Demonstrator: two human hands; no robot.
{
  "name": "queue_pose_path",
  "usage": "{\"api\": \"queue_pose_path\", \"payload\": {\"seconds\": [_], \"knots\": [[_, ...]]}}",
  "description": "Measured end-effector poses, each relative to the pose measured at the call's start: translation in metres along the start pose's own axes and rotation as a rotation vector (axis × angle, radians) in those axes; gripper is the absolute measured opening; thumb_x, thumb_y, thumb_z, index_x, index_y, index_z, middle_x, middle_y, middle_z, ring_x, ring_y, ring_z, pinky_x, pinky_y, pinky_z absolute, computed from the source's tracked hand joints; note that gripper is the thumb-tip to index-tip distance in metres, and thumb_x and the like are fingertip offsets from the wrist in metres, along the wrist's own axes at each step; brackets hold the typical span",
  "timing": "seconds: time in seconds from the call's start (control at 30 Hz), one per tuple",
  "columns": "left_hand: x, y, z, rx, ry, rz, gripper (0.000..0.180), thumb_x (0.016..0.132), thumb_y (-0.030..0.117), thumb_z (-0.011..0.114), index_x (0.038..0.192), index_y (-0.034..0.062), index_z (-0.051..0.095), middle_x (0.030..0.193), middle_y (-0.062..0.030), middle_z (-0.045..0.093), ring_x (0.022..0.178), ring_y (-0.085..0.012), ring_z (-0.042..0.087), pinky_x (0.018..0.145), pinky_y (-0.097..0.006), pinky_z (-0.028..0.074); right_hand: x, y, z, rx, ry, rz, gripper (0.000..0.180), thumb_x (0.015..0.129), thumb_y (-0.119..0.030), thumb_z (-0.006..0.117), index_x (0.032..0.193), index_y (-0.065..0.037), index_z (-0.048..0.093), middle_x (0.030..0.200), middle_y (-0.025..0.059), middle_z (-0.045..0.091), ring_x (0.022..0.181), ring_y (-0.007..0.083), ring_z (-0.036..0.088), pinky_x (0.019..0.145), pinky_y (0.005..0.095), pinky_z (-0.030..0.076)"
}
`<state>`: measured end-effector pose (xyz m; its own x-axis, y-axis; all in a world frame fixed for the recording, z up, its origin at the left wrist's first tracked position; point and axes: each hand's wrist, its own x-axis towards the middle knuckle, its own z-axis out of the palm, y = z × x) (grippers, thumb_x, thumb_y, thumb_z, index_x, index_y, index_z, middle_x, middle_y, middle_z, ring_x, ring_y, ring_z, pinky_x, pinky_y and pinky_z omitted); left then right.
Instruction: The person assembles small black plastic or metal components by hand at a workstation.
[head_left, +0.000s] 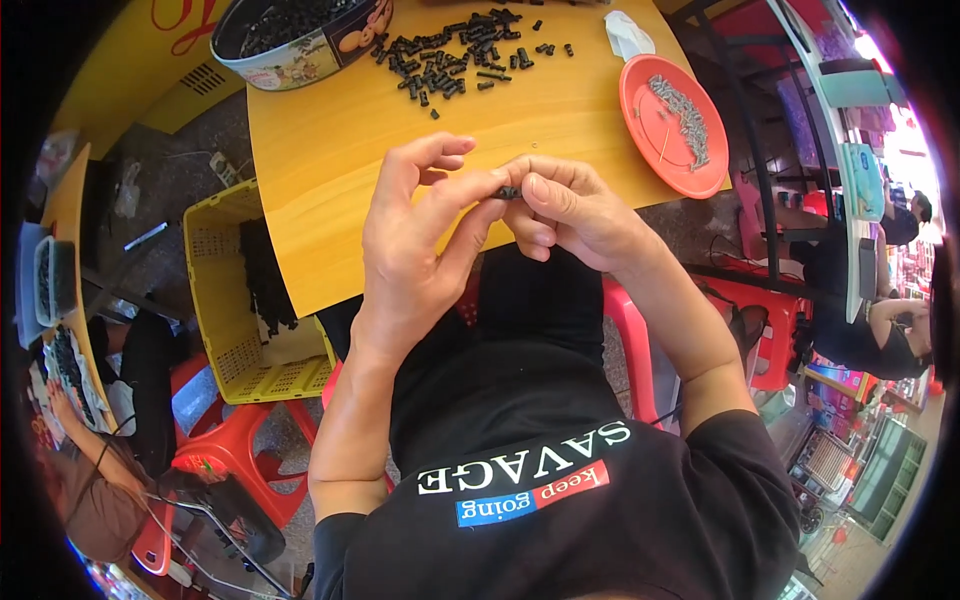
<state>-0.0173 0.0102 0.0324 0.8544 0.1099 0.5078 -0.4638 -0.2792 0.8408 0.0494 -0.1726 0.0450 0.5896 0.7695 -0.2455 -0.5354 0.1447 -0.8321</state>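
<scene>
Between my two hands, over the near edge of the yellow table (330,215), is a small black plastic part (509,193). My left hand (420,215) pinches its left end with thumb and index finger, the other fingers raised and curled. Thumb and fingers of my right hand (575,210) close round its right end; how much lies inside them is hidden. Beyond the hands, a loose pile of similar short black parts (440,62) lies on the table. To the right stands a red plate (648,140) with many small grey metal pieces, perhaps screws or pins (685,125).
A large oval tin (290,75) full of black parts stands at the far left of the table. Crumpled white tissue (628,36) lies behind the plate. Left of the table is a yellow crate (215,300) holding black items, beside a red stool (240,450). Another person (100,460) sits far left.
</scene>
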Motion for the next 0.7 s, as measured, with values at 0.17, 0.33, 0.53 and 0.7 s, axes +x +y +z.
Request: {"api": "queue_pose_path", "payload": {"seconds": [0.17, 0.33, 0.53, 0.7], "knots": [[0.000, 0.014, 0.000, 0.106, -0.010, 0.103, 0.027, 0.077, -0.005, 0.073, 0.103, 0.0043, 0.069, 0.106, -0.0133, 0.063, 0.095, -0.0283, 0.062, 0.078, -0.034, 0.052, -0.006, 0.005, -0.003, 0.144, -0.115, -0.009, 0.031, 0.096, -0.031, 0.065, 0.110, -0.003, 0.063, 0.081, 0.0021, 0.060, 0.061, 0.0087, 0.049, 0.057, 0.0232, 0.045], [-0.008, 0.018, 0.004, -0.111, 0.048, 0.043, 0.021, 0.084, -0.005, 0.069, 0.103, 0.0025, 0.067, 0.104, -0.0115, 0.064, 0.095, -0.0246, 0.063, 0.080, -0.032, 0.052, -0.007, 0.003, 0.012, 0.181, -0.088, -0.085, 0.023, 0.091, -0.023, 0.072, 0.101, -0.004, 0.064, 0.086, 0.0040, 0.065, 0.059, 0.0094, 0.054, 0.054, 0.0226, 0.045], [-0.005, 0.024, -0.001, -0.081, 0.050, 0.159, 0.021, 0.083, -0.002, 0.071, 0.104, 0.0023, 0.067, 0.106, -0.0116, 0.065, 0.094, -0.0254, 0.061, 0.080, -0.033, 0.051, -0.006, 0.006, 0.030, 0.239, -0.078, -0.135, 0.016, 0.090, -0.015, 0.073, 0.092, -0.005, 0.061, 0.086, 0.0054, 0.065, 0.062, 0.0116, 0.061, 0.053, 0.0228, 0.049], [-0.007, 0.024, -0.007, -0.064, 0.079, 0.149, 0.020, 0.084, -0.002, 0.070, 0.104, 0.0008, 0.067, 0.107, -0.0120, 0.064, 0.094, -0.0243, 0.060, 0.080, -0.033, 0.051, 0.004, 0.005, 0.046, 0.274, -0.055, -0.144, 0.021, 0.090, -0.020, 0.073, 0.091, -0.005, 0.059, 0.084, 0.0058, 0.063, 0.063, 0.0125, 0.061, 0.055, 0.0249, 0.053]]}}
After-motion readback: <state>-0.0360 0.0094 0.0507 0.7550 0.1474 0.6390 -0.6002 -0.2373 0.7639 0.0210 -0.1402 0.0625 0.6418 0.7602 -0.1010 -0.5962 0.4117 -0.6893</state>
